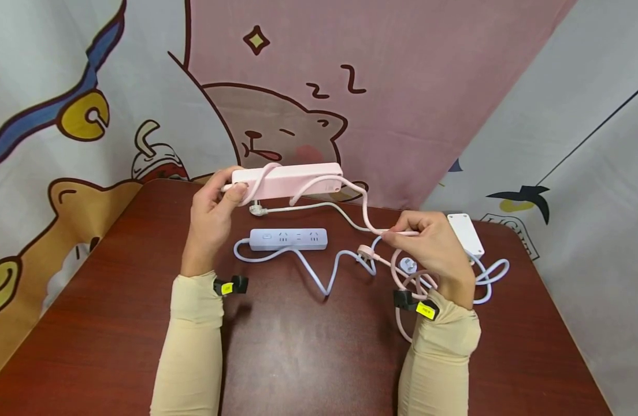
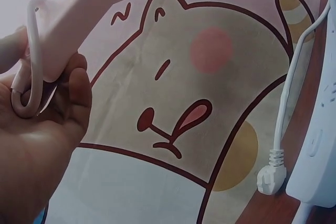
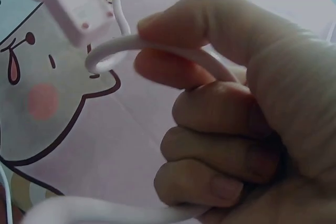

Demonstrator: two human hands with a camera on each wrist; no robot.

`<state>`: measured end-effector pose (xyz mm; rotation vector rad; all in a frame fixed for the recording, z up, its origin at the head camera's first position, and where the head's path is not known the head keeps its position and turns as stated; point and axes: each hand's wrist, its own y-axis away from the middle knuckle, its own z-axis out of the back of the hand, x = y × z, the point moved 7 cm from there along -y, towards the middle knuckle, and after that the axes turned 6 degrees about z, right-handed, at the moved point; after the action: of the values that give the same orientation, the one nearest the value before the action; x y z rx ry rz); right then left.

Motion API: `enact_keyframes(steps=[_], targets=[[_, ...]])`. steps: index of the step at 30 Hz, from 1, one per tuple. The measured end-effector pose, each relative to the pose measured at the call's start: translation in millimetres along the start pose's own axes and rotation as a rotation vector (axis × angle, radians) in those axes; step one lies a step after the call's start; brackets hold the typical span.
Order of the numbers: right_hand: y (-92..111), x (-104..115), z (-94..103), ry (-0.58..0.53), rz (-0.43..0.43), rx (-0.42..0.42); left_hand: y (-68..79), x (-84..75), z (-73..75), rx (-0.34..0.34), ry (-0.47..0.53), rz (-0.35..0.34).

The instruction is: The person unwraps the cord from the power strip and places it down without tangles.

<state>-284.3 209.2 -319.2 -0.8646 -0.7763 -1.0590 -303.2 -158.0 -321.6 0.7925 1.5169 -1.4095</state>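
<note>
A pink power strip (image 1: 293,180) is held up above the back of the table by my left hand (image 1: 213,211), which grips its left end. Its pink cord (image 1: 364,209) wraps across the strip near that hand and loops past the right end. Farther along, my right hand (image 1: 428,245) pinches the cord between thumb and forefinger, with the other fingers curled in, as the right wrist view shows. The rest of the pink cord hangs in coils beneath the right hand, and its pink plug (image 1: 366,252) is left of that hand.
A bluish-white power strip (image 1: 289,239) lies mid-table with its cord trailing right to a plug (image 1: 408,265). A white plug (image 1: 257,208) and its cord lie behind it. At the back right rests a white power strip (image 1: 465,234). A printed curtain (image 1: 402,115) hangs behind the table.
</note>
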Motion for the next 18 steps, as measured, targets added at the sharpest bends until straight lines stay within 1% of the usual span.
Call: enact_keyframes(steps=[3, 7, 10, 14, 18], targets=[[-3, -8, -1.6, 0.032, -0.035, 0.029, 0.1, -1.3, 1.6, -0.020, 0.014, -0.009], [-7, -18, -3.6, 0.068, -0.053, 0.060, -0.8, -2.7, 2.2, -0.036, 0.039, -0.021], [-10, -26, -5.4, 0.077, -0.081, 0.077, -1.4, -2.9, 2.2, -0.042, 0.050, -0.028], [-13, -39, -7.8, 0.078, -0.162, 0.095, -1.6, -1.5, 1.9, -0.046, 0.070, -0.028], [-15, -49, -9.5, 0.099, -0.224, 0.113, -1.3, -0.7, 1.9, -0.058, 0.086, -0.023]])
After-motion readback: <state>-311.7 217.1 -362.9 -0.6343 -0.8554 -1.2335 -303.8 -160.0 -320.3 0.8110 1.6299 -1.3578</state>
